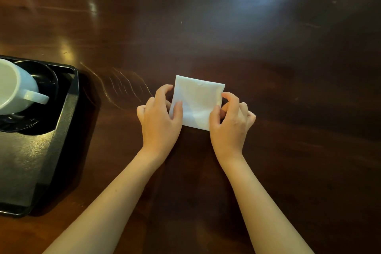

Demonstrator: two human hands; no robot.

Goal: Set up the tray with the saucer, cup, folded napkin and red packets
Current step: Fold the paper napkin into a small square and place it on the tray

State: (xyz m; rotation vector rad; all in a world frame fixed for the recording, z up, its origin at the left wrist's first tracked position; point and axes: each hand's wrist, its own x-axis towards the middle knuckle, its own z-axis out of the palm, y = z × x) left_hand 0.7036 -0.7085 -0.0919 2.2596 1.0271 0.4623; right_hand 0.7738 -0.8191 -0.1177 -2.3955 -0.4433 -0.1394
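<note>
A white napkin (198,102), folded into a square, lies on the dark wooden table. My left hand (159,118) pinches its left edge and my right hand (231,121) pinches its right edge, thumbs on top. At the far left a black tray (66,113) holds a black saucer (44,80) with a white cup (14,86) standing on it, handle pointing right. No red packets are in view.
The glossy dark wooden table (268,47) stretches beyond and to the right of the napkin, with light reflections on it. The near half of the tray shows its bare black floor (22,163).
</note>
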